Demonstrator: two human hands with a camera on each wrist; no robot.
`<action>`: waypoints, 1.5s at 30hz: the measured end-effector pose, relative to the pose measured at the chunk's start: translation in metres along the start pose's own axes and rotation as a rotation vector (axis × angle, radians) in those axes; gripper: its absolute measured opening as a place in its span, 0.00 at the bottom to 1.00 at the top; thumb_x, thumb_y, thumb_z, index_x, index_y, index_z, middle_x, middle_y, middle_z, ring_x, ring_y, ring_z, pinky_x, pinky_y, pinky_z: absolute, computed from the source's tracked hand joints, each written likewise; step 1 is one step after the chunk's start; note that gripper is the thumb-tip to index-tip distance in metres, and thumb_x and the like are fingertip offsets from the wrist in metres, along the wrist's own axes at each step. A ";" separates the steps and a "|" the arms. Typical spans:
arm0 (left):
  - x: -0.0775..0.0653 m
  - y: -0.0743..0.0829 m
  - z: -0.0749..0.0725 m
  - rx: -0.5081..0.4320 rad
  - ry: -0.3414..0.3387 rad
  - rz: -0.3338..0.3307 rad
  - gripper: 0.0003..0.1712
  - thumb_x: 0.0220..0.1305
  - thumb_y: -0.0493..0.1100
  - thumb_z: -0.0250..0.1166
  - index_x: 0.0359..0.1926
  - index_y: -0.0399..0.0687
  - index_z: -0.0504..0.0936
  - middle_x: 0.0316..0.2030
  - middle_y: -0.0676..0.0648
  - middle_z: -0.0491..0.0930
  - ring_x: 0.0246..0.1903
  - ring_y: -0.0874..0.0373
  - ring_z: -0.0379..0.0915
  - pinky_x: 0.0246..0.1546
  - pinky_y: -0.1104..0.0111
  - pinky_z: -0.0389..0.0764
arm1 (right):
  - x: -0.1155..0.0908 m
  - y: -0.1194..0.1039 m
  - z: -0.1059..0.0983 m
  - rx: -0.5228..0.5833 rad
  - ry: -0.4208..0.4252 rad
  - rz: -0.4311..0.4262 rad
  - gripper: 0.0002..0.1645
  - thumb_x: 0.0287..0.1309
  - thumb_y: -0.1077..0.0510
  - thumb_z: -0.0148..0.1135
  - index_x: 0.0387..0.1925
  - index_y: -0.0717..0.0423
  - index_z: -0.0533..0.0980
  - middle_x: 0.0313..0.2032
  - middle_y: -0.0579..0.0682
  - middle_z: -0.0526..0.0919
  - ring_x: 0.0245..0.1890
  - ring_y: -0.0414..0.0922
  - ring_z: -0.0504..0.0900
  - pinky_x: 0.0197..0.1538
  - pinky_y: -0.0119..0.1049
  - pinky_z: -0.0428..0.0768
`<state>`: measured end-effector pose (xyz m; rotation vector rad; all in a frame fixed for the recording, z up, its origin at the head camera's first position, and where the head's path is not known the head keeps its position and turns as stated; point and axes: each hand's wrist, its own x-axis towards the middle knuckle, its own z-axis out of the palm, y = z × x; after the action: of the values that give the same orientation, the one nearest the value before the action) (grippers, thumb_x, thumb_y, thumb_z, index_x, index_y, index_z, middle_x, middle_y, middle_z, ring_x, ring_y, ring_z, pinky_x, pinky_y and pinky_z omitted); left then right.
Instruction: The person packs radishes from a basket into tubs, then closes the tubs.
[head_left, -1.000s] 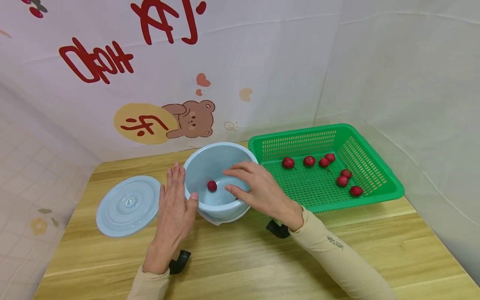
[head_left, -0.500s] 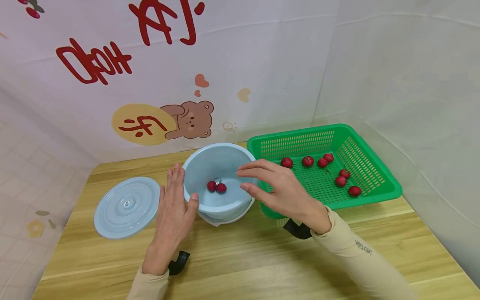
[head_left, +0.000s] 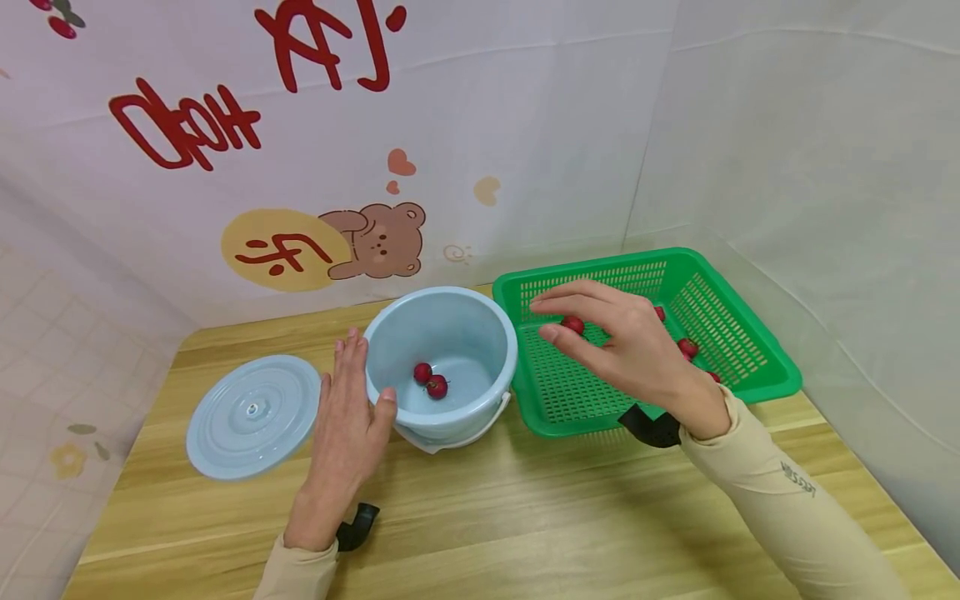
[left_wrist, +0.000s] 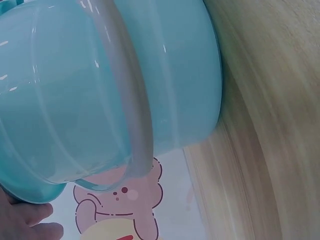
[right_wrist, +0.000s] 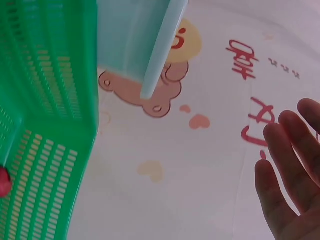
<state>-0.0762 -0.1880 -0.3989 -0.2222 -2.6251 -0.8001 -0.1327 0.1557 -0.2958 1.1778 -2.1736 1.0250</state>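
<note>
A light blue bucket (head_left: 491, 408) stands on the wooden table with two small red fruits, hawthorn-like, inside; one is this fruit (head_left: 437, 387). My left hand (head_left: 350, 425) rests against the bucket's left rim with its fingers straight. In the left wrist view its fingers (left_wrist: 35, 225) show beside the rim of the bucket (left_wrist: 65, 100). Over the green basket (head_left: 577, 423) hovers my right hand (head_left: 626, 346), fingers and thumb apart, holding nothing. Several red fruits lie in the basket, such as this fruit (head_left: 572, 324); some are hidden behind the hand.
A round light blue lid (head_left: 253, 417) lies on the table left of the bucket. The basket stands close to the bucket's right side. A printed wall cloth (head_left: 555, 150) rises behind the table (head_left: 480, 517). A black wrist mount (head_left: 651, 427) sits below the right wrist.
My right hand has moved right, from over the bucket to over the basket. A second red fruit has come into view in the bucket and rolled slightly. The left hand stays at the rim.
</note>
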 end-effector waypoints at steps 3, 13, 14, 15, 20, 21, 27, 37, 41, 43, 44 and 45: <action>0.000 -0.001 0.000 0.003 0.000 -0.001 0.42 0.76 0.55 0.49 0.81 0.38 0.52 0.82 0.44 0.46 0.81 0.43 0.38 0.74 0.34 0.47 | 0.001 0.009 -0.009 -0.037 -0.016 0.010 0.13 0.68 0.53 0.68 0.49 0.53 0.87 0.51 0.45 0.87 0.45 0.39 0.85 0.36 0.25 0.77; 0.001 -0.001 0.000 0.018 0.005 -0.005 0.42 0.76 0.55 0.49 0.81 0.37 0.52 0.82 0.42 0.47 0.81 0.43 0.38 0.73 0.33 0.49 | 0.003 0.050 -0.021 -0.114 -0.128 0.031 0.17 0.59 0.66 0.71 0.50 0.54 0.87 0.49 0.47 0.88 0.51 0.46 0.86 0.49 0.35 0.80; 0.001 -0.001 0.001 0.023 0.006 -0.006 0.42 0.76 0.54 0.49 0.81 0.37 0.52 0.82 0.42 0.47 0.81 0.43 0.38 0.72 0.32 0.49 | 0.004 0.053 -0.022 -0.118 -0.145 0.045 0.16 0.60 0.65 0.71 0.51 0.54 0.86 0.49 0.47 0.88 0.51 0.47 0.86 0.50 0.38 0.81; 0.001 -0.002 0.001 0.026 0.007 -0.008 0.42 0.76 0.54 0.49 0.81 0.37 0.52 0.82 0.42 0.47 0.81 0.44 0.38 0.72 0.32 0.50 | 0.004 0.057 -0.023 -0.120 -0.162 0.063 0.16 0.61 0.64 0.71 0.51 0.53 0.86 0.50 0.47 0.88 0.52 0.47 0.86 0.52 0.41 0.81; 0.001 -0.002 0.001 0.030 0.008 -0.009 0.42 0.75 0.53 0.50 0.81 0.38 0.52 0.82 0.43 0.47 0.81 0.44 0.38 0.72 0.32 0.50 | 0.004 0.075 -0.026 -0.122 -0.258 0.179 0.15 0.67 0.58 0.67 0.55 0.52 0.85 0.53 0.48 0.86 0.56 0.50 0.83 0.57 0.51 0.80; 0.001 -0.002 0.000 0.030 0.008 -0.009 0.42 0.75 0.53 0.50 0.81 0.38 0.52 0.82 0.43 0.46 0.81 0.44 0.38 0.72 0.32 0.50 | 0.004 0.079 -0.026 -0.120 -0.275 0.202 0.16 0.68 0.57 0.67 0.55 0.52 0.85 0.53 0.49 0.86 0.57 0.50 0.83 0.59 0.52 0.79; 0.002 -0.002 0.000 0.028 0.002 -0.012 0.42 0.75 0.53 0.50 0.81 0.39 0.51 0.83 0.45 0.45 0.81 0.44 0.38 0.73 0.33 0.49 | 0.004 0.096 -0.027 -0.092 -0.380 0.317 0.19 0.70 0.52 0.66 0.59 0.50 0.83 0.58 0.50 0.83 0.61 0.53 0.80 0.62 0.56 0.77; 0.000 0.001 0.000 0.024 -0.006 -0.011 0.42 0.76 0.54 0.49 0.82 0.39 0.51 0.83 0.46 0.44 0.81 0.43 0.38 0.73 0.33 0.49 | 0.002 0.129 -0.021 -0.032 -0.512 0.466 0.26 0.68 0.46 0.68 0.63 0.50 0.81 0.62 0.48 0.82 0.63 0.50 0.79 0.64 0.56 0.76; -0.001 0.000 0.001 0.023 -0.003 -0.009 0.42 0.77 0.55 0.49 0.82 0.40 0.50 0.83 0.46 0.44 0.81 0.44 0.38 0.73 0.33 0.50 | -0.001 0.141 -0.016 -0.011 -0.549 0.533 0.28 0.67 0.46 0.68 0.65 0.51 0.80 0.62 0.50 0.82 0.63 0.51 0.79 0.65 0.58 0.74; -0.002 0.000 0.002 0.025 0.000 -0.005 0.42 0.76 0.55 0.49 0.82 0.39 0.51 0.83 0.46 0.44 0.81 0.44 0.39 0.72 0.33 0.51 | -0.003 0.145 -0.013 -0.004 -0.572 0.558 0.29 0.67 0.45 0.68 0.66 0.51 0.79 0.63 0.52 0.82 0.63 0.53 0.78 0.65 0.59 0.74; -0.002 0.000 0.002 0.025 0.002 -0.003 0.42 0.76 0.55 0.49 0.82 0.39 0.51 0.83 0.46 0.45 0.81 0.44 0.39 0.72 0.33 0.51 | -0.003 0.148 -0.012 -0.002 -0.583 0.570 0.30 0.67 0.45 0.68 0.66 0.51 0.79 0.64 0.53 0.81 0.64 0.54 0.78 0.65 0.59 0.74; -0.002 0.000 0.002 0.025 0.003 -0.002 0.42 0.76 0.54 0.49 0.82 0.39 0.51 0.83 0.46 0.45 0.81 0.44 0.39 0.72 0.32 0.51 | -0.004 0.150 -0.010 0.002 -0.593 0.585 0.31 0.67 0.45 0.69 0.67 0.51 0.78 0.65 0.53 0.80 0.64 0.54 0.78 0.65 0.59 0.74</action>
<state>-0.0757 -0.1868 -0.4015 -0.2117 -2.6307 -0.7675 -0.2574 0.2193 -0.3510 0.9376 -3.1082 0.9696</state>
